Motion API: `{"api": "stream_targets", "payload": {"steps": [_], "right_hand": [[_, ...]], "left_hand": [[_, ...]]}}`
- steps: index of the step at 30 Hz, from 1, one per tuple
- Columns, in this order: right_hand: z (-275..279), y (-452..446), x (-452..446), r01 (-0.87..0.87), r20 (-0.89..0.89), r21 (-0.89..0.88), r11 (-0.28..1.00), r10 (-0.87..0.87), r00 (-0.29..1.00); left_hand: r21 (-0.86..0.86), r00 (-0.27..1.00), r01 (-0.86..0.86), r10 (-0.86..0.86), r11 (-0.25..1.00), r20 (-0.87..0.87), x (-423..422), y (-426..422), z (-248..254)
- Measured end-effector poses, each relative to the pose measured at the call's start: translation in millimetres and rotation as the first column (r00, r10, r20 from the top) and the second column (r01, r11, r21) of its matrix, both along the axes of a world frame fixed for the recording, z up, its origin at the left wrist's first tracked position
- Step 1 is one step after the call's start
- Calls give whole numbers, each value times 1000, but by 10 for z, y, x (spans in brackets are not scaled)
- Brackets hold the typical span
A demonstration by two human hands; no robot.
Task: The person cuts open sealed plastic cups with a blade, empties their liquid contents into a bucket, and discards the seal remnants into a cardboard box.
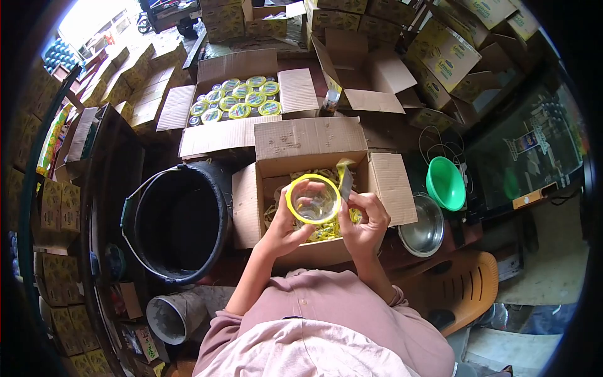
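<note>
My left hand (284,234) is closed around a clear plastic cup with a yellow rim (321,210), its mouth tilted up toward me; the fingers show through the clear wall. Right beside the cup, my right hand (366,221) pinches a thin strip (345,182), yellow at its upper end and greyish below. The fingertips of that hand are close to the rim; whether they touch it I cannot tell. Below both hands stands an open cardboard box (309,135), holding many curled yellow strips (326,231).
A large black bucket (181,223) stands left of the box, with a grey pail (176,317) nearer me. To the right are a metal bowl (422,226) and a green bowl (446,183). Behind, one carton holds yellow-lidded tubs (240,110); another open carton (370,66) stands alongside.
</note>
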State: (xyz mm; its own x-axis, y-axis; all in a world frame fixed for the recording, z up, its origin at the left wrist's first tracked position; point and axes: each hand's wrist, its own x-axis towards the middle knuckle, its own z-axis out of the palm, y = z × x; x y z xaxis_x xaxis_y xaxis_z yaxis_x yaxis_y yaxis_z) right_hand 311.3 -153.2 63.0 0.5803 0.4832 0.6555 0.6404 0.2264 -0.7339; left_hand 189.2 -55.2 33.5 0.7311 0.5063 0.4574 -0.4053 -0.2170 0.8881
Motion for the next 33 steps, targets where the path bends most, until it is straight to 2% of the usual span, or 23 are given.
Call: {"api": "stream_targets", "payload": {"steps": [2, 6, 7, 10, 19, 23, 31, 33], "right_hand": [[5, -23, -52, 23, -4, -1, 1000, -23, 1000], [73, -60, -146, 33, 57, -48, 998, -30, 998], [81, -51, -152, 36, 123, -46, 998, -30, 992], [53, -21, -163, 39, 154, -32, 999, -34, 987], [19, 1, -204, 52, 140, -9, 999, -51, 989], [-6, 12, -197, 67, 143, -20, 998, -64, 988], [97, 16, -147, 153, 252, -49, 987, -136, 958], [63, 33, -79, 94, 185, -30, 995, -87, 979]], "left_hand": [[-196, 997, 37, -22, 980, 79, 10, -19, 0], [-293, 996, 75, -57, 953, 68, 6, -5, 15], [-301, 994, 97, -78, 949, 73, -3, -11, 27], [-284, 995, 93, -77, 954, 70, 0, -27, 0], [-96, 995, -86, 90, 992, 34, 68, -109, -67], [72, 986, -169, 169, 983, 12, 66, -128, -53], [269, 972, -204, 227, 941, -56, 21, -124, 12], [294, 973, -193, 221, 936, -66, 15, -132, 21]]}}
